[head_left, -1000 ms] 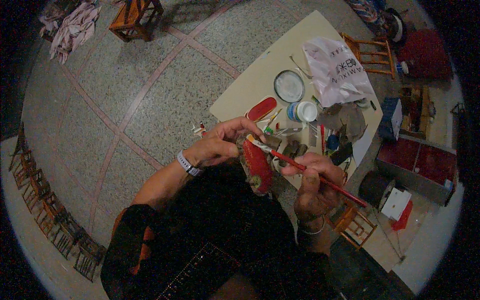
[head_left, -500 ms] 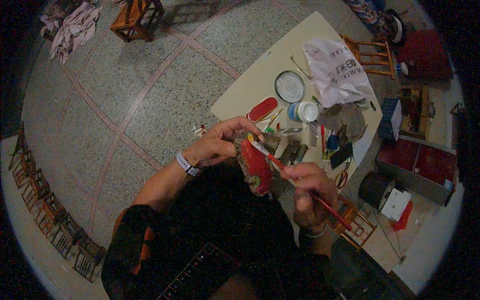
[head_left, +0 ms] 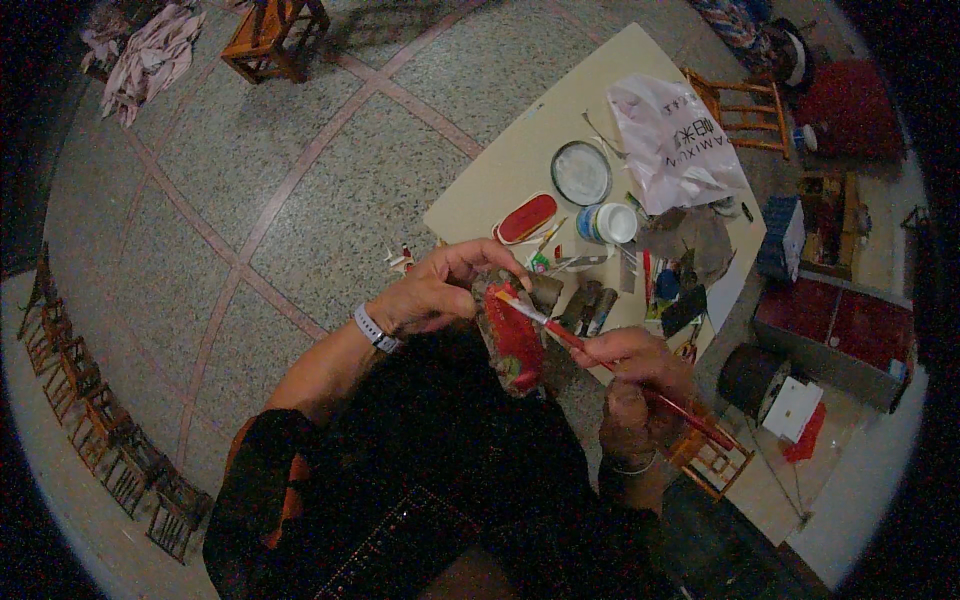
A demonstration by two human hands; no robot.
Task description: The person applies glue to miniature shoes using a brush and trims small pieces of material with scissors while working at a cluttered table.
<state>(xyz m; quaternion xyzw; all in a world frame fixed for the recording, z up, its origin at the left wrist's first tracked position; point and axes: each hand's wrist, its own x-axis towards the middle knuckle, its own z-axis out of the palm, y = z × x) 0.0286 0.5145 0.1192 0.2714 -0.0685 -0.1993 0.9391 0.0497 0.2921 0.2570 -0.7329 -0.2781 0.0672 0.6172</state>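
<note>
My left hand (head_left: 440,290) is closed around the upper end of a shoe-shaped piece (head_left: 516,338). Its long face is red, with a grey-brown edge and a greenish round patch low down; its exact kind is unclear. In my right hand (head_left: 640,385) is a paintbrush (head_left: 568,338) with a red handle. The brush's pale bristles touch or hover just over the upper part of the red face; I cannot tell which. Just beyond my hands, on the cream table (head_left: 490,180), are a red oval piece with a white rim (head_left: 527,219) and an open white jar (head_left: 612,223).
A round dish (head_left: 581,173) and a pale plastic bag (head_left: 670,145) lie farther back on the table. Several tools and dark pieces crowd its right side, including a black flat block (head_left: 685,311). Wooden chairs (head_left: 710,455) stand around, and several small ones line the left wall.
My right hand has moved slightly right and down with the paintbrush. The bristles have shifted down and right along the red face. My left hand keeps its hold.
</note>
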